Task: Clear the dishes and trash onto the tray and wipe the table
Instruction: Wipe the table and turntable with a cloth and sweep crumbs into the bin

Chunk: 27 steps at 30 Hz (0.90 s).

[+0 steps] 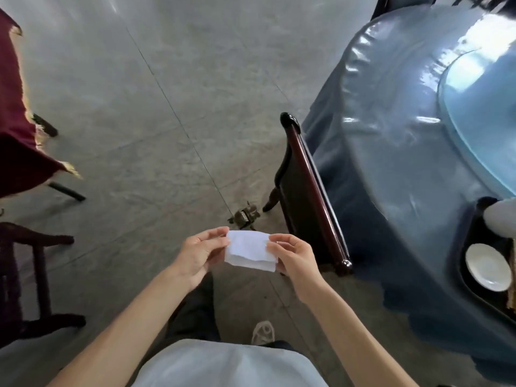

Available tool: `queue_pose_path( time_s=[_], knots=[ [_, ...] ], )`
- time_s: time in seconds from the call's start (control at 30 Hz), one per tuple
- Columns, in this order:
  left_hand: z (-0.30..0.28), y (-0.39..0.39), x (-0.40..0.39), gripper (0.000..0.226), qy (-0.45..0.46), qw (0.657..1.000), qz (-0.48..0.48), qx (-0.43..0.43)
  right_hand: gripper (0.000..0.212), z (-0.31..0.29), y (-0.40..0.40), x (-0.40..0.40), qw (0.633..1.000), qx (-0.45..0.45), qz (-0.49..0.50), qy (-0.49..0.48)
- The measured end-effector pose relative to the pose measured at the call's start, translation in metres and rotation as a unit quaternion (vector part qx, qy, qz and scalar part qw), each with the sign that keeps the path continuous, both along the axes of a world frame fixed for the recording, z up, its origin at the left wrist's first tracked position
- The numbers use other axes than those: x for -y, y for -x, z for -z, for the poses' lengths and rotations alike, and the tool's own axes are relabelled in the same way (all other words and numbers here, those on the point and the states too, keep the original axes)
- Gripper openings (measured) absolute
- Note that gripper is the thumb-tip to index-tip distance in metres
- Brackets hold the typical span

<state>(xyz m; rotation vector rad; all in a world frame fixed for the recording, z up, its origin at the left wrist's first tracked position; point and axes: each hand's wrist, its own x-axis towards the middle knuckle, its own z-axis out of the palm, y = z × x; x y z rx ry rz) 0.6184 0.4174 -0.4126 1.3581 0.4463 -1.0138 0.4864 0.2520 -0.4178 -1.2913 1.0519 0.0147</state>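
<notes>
A folded white wipe (249, 250) is held in front of me over the floor. My left hand (199, 254) pinches its left edge and my right hand (293, 258) pinches its right edge. To my right stands the round table (396, 141) under a shiny blue cover, with a glass turntable (480, 113) on it. At the table's near right edge lies a dark tray (472, 236) holding a white plate (487, 266) and a white bowl-like dish (502, 219), both partly cut off by the frame.
A dark wooden chair (310, 196) stands between me and the table. A small brown object (245, 216) lies on the grey floor. Another dark chair (25, 275) is at the left, beside a table with a red cloth (16, 129).
</notes>
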Motion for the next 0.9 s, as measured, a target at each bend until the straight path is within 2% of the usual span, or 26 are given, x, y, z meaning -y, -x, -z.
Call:
queue_pose_path(
  time_s=[0.27, 0.5, 0.73, 0.9],
  knots=[
    [-0.005, -0.184, 0.034, 0.021, 0.015, 0.997, 0.073, 0.027, 0.011, -0.005, -0.171, 0.012, 0.997, 0.001, 0.063, 0.041],
    [-0.021, -0.302, 0.089, 0.022, 0.026, 0.988, 0.144, 0.058, 0.012, -0.023, -0.269, 0.044, 0.990, 0.024, 0.138, -0.004],
    [-0.018, -0.393, 0.185, 0.024, 0.020, 0.970, 0.230, 0.074, 0.011, -0.006, -0.345, 0.113, 0.979, 0.023, 0.202, -0.022],
    [-0.014, -0.455, 0.291, 0.028, 0.035, 0.945, 0.317, 0.078, 0.012, 0.007, -0.394, 0.183, 0.962, 0.038, 0.268, -0.030]
  ],
)
